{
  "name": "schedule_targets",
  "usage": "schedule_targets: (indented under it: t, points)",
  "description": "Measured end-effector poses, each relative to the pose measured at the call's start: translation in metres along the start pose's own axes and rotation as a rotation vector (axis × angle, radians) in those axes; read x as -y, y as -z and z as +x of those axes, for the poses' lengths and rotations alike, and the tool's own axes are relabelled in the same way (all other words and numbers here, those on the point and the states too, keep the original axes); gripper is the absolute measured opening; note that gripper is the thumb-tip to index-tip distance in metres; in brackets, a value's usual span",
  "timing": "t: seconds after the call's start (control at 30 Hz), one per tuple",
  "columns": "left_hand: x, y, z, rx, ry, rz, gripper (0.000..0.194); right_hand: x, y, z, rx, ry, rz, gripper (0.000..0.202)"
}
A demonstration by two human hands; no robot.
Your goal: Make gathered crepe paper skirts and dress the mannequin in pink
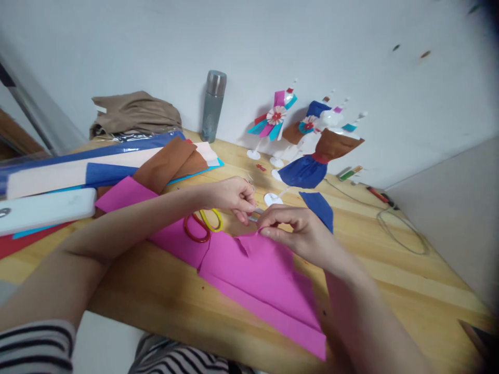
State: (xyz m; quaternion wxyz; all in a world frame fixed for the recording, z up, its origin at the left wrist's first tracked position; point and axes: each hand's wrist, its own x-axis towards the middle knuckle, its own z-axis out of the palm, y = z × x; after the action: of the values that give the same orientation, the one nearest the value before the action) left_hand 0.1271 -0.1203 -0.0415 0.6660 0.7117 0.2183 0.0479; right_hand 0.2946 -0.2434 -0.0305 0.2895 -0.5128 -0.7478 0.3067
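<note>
Striped fabric of the left sleeve is cut off at the lower left corner of the frame; the right forearm is cut off at the lower edge. Both hands are positioned near the centre of the frame. The fingers of the left hand are curled; a thin pale strip is visible in the gap between the hands, but its ends are concealed, and whether it is gripped by the left hand cannot be determined. The thumb and forefinger of the right hand are pinched on the upper edge of a pink sheet.

The pink sheet is laid on the counter, from the centre to the lower right of centre; a notch is visible in its upper edge. Scissors with red and yellow loops are placed just left of the notch; their blades cannot be made out. At the left edge, a white case is cut off. At upper right of centre, paper-dressed stands are partly hidden by one another. A dark object at lower right cannot be identified.
</note>
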Motion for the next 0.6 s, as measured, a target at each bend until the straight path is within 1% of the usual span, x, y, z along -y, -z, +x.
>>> schedule_targets:
  t: [0.1,0.23,0.4,0.5,0.6]
  points:
    - [0.0,0.002,-0.001,-0.006,0.017,-0.009,0.013,0.007,-0.001,-0.001,0.041,0.011,-0.036,0.015]
    - [-0.001,0.001,-0.002,0.013,0.01,0.008,0.014,0.015,0.0,-0.004,0.103,0.07,-0.089,0.016]
    - [0.001,-0.001,-0.001,0.039,0.031,-0.005,0.019,0.017,0.002,-0.009,0.145,0.113,-0.184,0.018]
    - [-0.001,-0.003,-0.003,0.024,0.078,-0.038,0.019,0.014,0.002,-0.01,0.185,0.134,-0.211,0.02]
    - [-0.004,-0.004,-0.004,-0.037,0.09,-0.074,0.019,0.016,0.004,-0.012,0.165,0.09,-0.222,0.02]
